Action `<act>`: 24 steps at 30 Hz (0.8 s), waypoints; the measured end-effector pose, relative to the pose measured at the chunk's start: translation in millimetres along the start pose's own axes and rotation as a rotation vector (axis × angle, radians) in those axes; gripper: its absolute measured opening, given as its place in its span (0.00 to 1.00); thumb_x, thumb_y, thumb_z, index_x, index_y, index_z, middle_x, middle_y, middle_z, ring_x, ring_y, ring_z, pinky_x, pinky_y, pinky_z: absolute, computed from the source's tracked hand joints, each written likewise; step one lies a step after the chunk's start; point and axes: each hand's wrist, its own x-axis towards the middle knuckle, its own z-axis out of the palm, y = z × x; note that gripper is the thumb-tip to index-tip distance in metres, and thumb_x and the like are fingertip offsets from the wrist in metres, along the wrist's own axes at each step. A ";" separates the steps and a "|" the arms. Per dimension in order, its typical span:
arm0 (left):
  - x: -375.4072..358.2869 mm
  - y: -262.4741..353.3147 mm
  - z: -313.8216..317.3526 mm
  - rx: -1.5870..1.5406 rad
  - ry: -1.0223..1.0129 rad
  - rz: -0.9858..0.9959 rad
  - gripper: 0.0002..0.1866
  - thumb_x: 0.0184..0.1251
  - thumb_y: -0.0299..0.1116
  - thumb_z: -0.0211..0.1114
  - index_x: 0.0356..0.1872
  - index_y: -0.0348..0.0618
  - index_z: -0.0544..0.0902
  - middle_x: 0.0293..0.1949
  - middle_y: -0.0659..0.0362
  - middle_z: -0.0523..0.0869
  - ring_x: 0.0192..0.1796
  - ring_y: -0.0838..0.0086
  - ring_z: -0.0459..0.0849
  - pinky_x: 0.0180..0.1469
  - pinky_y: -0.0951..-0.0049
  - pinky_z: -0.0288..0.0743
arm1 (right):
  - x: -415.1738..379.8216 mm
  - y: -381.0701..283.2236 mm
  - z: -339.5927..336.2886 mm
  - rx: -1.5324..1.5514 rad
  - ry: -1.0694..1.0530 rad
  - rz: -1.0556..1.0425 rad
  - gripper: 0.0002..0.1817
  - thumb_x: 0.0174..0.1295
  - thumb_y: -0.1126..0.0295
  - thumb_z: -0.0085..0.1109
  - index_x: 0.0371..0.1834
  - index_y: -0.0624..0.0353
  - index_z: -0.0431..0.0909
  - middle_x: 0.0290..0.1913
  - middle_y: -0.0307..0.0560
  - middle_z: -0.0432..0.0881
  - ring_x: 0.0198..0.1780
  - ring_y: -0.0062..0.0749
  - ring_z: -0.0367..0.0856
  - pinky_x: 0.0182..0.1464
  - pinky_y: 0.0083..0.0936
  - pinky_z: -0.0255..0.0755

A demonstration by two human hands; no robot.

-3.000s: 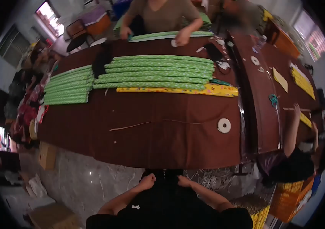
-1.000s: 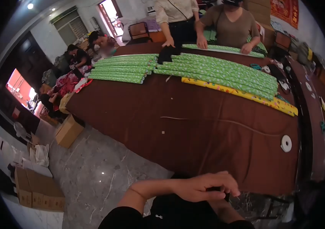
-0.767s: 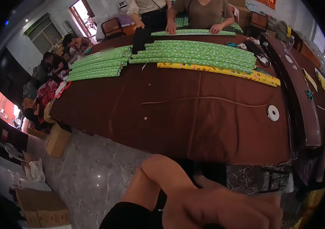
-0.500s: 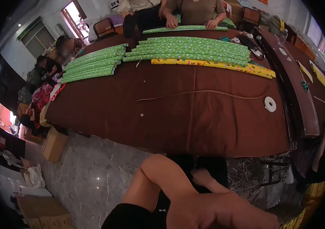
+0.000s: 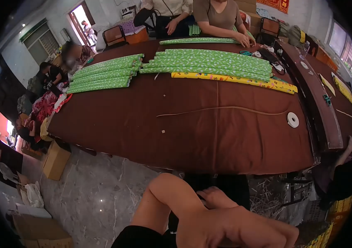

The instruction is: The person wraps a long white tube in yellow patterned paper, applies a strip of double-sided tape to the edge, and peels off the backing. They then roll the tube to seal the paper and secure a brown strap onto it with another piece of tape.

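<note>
Raised from the waist since three seconds ago, the left hand [image 5: 254, 231] is close to the camera, while the right hand [image 5: 215, 197] is low before the body. I cannot tell whether either grips anything. Beyond them, the brown-covered table [image 5: 176, 144] bears green rolls [image 5: 213, 60], a yellow roll [image 5: 242, 82] just beside them, a white tape reel [image 5: 290, 117] near the right edge, and a small pale scrap [image 5: 163, 131].

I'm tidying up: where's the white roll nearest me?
In the head view, the white roll sits toward the right of the brown table, below the yellow roll, by the right end of the thin strip.
</note>
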 end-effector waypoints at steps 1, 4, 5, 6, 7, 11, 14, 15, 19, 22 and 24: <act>2.1 9.5 -1.8 -0.005 -0.011 -0.006 0.20 0.68 0.45 0.59 0.43 0.34 0.79 0.46 0.52 0.74 0.48 0.68 0.73 0.52 0.69 0.64 | 2.4 -5.2 -1.8 0.036 0.010 -0.054 0.23 0.67 0.57 0.56 0.60 0.60 0.76 0.49 0.53 0.84 0.52 0.46 0.81 0.60 0.40 0.70; 1.4 18.8 3.6 -0.012 -0.042 -0.021 0.20 0.67 0.46 0.59 0.42 0.34 0.79 0.45 0.52 0.73 0.48 0.69 0.73 0.52 0.69 0.64 | 13.5 -16.2 -2.1 0.002 -0.101 -0.018 0.24 0.68 0.56 0.56 0.60 0.60 0.76 0.48 0.52 0.84 0.51 0.45 0.82 0.60 0.38 0.71; 5.6 17.1 1.7 -0.009 -0.049 -0.023 0.20 0.67 0.46 0.59 0.42 0.34 0.79 0.45 0.52 0.73 0.47 0.69 0.73 0.52 0.69 0.64 | 16.0 -18.3 -2.5 -0.004 -0.098 -0.025 0.24 0.68 0.56 0.56 0.60 0.60 0.76 0.48 0.52 0.84 0.51 0.45 0.82 0.60 0.38 0.71; 8.0 13.1 5.6 -0.006 -0.056 -0.026 0.20 0.66 0.46 0.59 0.41 0.34 0.79 0.45 0.53 0.73 0.47 0.69 0.73 0.52 0.69 0.64 | 18.7 -20.3 -3.9 -0.014 -0.087 -0.071 0.24 0.68 0.56 0.56 0.60 0.60 0.76 0.48 0.52 0.84 0.51 0.44 0.82 0.59 0.38 0.71; 12.1 12.3 4.5 -0.005 -0.062 -0.030 0.20 0.66 0.46 0.59 0.41 0.34 0.79 0.45 0.53 0.73 0.47 0.69 0.73 0.52 0.69 0.64 | 21.3 -21.4 -5.1 -0.022 -0.076 -0.115 0.23 0.68 0.55 0.55 0.59 0.60 0.76 0.47 0.52 0.84 0.51 0.44 0.82 0.59 0.37 0.71; 23.1 36.7 -3.8 -0.040 -0.081 -0.032 0.20 0.65 0.46 0.60 0.40 0.34 0.79 0.44 0.53 0.73 0.47 0.69 0.73 0.52 0.70 0.63 | 13.3 -34.3 -33.2 -0.041 -0.069 -0.232 0.21 0.68 0.59 0.58 0.57 0.62 0.76 0.46 0.52 0.84 0.50 0.43 0.82 0.56 0.36 0.74; 29.4 41.1 -9.9 -0.080 -0.010 -0.014 0.14 0.69 0.41 0.59 0.35 0.37 0.77 0.42 0.54 0.72 0.43 0.70 0.73 0.53 0.67 0.64 | 9.2 -44.9 -62.0 0.162 0.106 -0.127 0.19 0.66 0.63 0.60 0.56 0.62 0.77 0.45 0.52 0.83 0.48 0.44 0.82 0.53 0.35 0.75; 24.9 42.0 -19.9 -0.094 0.033 -0.069 0.12 0.70 0.38 0.58 0.35 0.38 0.77 0.42 0.54 0.72 0.43 0.71 0.73 0.53 0.66 0.65 | 71.1 -79.3 -85.6 0.227 0.166 -0.098 0.19 0.65 0.64 0.61 0.55 0.63 0.77 0.44 0.52 0.83 0.48 0.44 0.82 0.52 0.35 0.75; 13.0 37.8 -76.6 0.410 0.226 -0.480 0.09 0.74 0.32 0.55 0.37 0.37 0.78 0.38 0.58 0.78 0.42 0.76 0.77 0.52 0.73 0.69 | -35.3 18.5 -141.4 0.483 0.377 -0.022 0.17 0.63 0.69 0.64 0.53 0.64 0.77 0.42 0.52 0.83 0.46 0.44 0.82 0.48 0.35 0.77; 0.4 22.9 -120.8 0.601 0.462 -0.688 0.09 0.76 0.32 0.55 0.38 0.37 0.78 0.34 0.62 0.80 0.39 0.79 0.78 0.48 0.77 0.71 | -16.4 7.8 -177.9 0.674 0.508 0.029 0.17 0.61 0.73 0.66 0.51 0.65 0.77 0.41 0.52 0.83 0.44 0.45 0.82 0.46 0.34 0.78; -9.4 16.4 -144.4 0.658 0.536 -0.645 0.09 0.76 0.32 0.55 0.38 0.38 0.78 0.32 0.63 0.81 0.35 0.81 0.78 0.43 0.80 0.72 | -15.1 24.5 -181.6 0.483 0.483 -0.009 0.14 0.61 0.73 0.65 0.49 0.63 0.80 0.40 0.52 0.83 0.44 0.45 0.82 0.47 0.33 0.77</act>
